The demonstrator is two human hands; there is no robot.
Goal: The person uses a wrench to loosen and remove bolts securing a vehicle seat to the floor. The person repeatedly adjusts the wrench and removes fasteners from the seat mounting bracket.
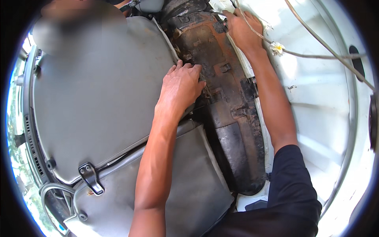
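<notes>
My left hand (181, 85) lies over the edge of a grey seat cushion (106, 87), its bent fingers apart beside a dirty, rust-brown metal cover (207, 47). I see nothing held in it. Farther off to the right, my right hand (244, 29) rests on the white metal floor (284, 23) along the far end of that cover. Its fingers are spread near the cover's edge, and the tips are partly hidden. The long cover sits in the gap between the seats and the white floor, with dark grime and small brackets on it.
A second grey seat (189, 166) lies nearer, under my left forearm. A black metal bracket (90, 177) sits on the seat edge. A steering wheel (43, 197) shows at lower left. A loose cable (316, 55) with a white wrapped joint (277, 48) crosses above the white panel. Someone's blurred head is at upper left.
</notes>
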